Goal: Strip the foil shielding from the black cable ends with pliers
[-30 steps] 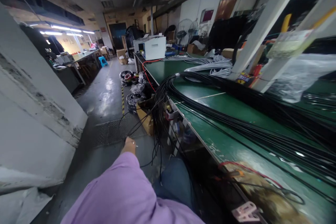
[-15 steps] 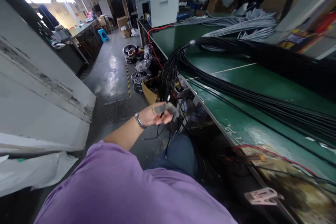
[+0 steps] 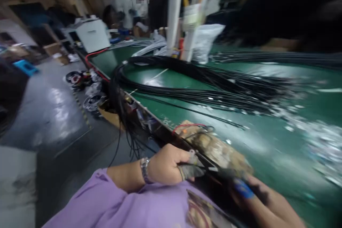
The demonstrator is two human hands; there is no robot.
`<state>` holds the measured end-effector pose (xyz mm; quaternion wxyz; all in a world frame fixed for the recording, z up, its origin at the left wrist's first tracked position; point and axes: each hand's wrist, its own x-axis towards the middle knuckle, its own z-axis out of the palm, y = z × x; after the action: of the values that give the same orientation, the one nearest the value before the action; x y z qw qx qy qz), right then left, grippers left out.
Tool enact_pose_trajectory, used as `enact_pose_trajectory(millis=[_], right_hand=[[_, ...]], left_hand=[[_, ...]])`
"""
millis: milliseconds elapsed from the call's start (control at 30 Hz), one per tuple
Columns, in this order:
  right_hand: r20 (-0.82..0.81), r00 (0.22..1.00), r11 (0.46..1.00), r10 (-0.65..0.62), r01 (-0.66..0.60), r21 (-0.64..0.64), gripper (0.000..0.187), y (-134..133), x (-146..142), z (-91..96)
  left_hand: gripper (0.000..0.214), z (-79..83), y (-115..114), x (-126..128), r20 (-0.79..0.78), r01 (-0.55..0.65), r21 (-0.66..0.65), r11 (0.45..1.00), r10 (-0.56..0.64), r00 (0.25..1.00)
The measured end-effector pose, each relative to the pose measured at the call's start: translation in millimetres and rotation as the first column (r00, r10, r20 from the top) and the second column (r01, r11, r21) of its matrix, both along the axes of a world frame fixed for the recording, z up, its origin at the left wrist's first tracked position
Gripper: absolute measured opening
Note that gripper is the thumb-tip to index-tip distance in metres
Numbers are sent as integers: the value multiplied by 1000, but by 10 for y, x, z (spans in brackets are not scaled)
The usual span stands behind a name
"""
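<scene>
My left hand [image 3: 171, 165] is closed at the green bench's near edge, pinching thin black cables [image 3: 199, 160] between covered fingertips. A wristwatch sits on that wrist. My right hand [image 3: 249, 190] is low at the right, blurred, fingers curled around a dark object with a blue part; I cannot name it. A thick bundle of long black cables [image 3: 192, 85] lies across the green bench [image 3: 267, 139] and hangs over its left edge. A worn brown pad [image 3: 216, 146] with a red wire lies just beyond my hands.
White posts [image 3: 175, 10] and a plastic bag [image 3: 204, 41] stand at the bench's back. A white box [image 3: 92, 35] and grey cables sit at the far end. Cable coils and a cardboard box [image 3: 110, 115] lie on the floor aisle at left. Another person stands far behind.
My view swung right toward the bench. My left hand came back from the hanging cables to the bench edge near me, holding cables. My right hand has come into view.
</scene>
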<state>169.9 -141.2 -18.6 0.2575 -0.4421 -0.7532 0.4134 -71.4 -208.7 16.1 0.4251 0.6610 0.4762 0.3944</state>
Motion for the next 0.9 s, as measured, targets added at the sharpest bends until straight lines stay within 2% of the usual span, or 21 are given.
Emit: enact_pose_trajectory(millis=[67,167,233,367,500,600,667,700,733,767,800,833,900], right_hand=[[-70,996,995,62,-67,-76,46,11,-69,113],[-193,981,994,20,-40,-100,41,157,-197,292],[-249,968,995,-25,-1,-103,39,294,-255,377],[-335,940,995,-65,38,-89,35,586,-300,435],[-361,924,991,-126,100,-90,35,862,-278,397],[-357,915,982,-188,173,-75,39,1029,-222,312],[-360,909,977,-211,195,-82,42,1111,-182,226],[-364,903,974,-226,206,-95,43,1143,-168,177],[-368,898,970,-242,216,-111,45,1170,-159,126],[-374,891,966,-257,225,-127,46,1192,-155,75],[-381,884,962,-270,232,-143,47,1211,-156,26],[-390,877,959,-281,238,-157,48,1227,-159,-20],[-400,868,954,-293,240,-178,51,1248,-169,-93]], left_hand=[[26,96,117,-18,-86,-12,99,995,20,996],[19,260,410,-79,-276,-50,336,941,148,950],[16,317,635,-76,-393,-37,437,899,228,891],[14,226,1059,66,-543,9,525,851,327,774],[14,54,1373,280,-627,82,499,863,294,721],[15,35,1579,392,-609,108,395,912,172,774],[18,64,1740,427,-542,141,169,976,-27,840],[20,77,1826,437,-478,179,6,984,-154,865],[22,85,1912,444,-392,226,-161,961,-272,879],[22,83,1994,451,-298,272,-299,915,-360,884],[21,72,2068,461,-211,302,-391,869,-404,890],[22,50,2129,472,-141,310,-438,844,-405,904],[26,-13,2208,500,-41,258,-451,855,-308,950]])
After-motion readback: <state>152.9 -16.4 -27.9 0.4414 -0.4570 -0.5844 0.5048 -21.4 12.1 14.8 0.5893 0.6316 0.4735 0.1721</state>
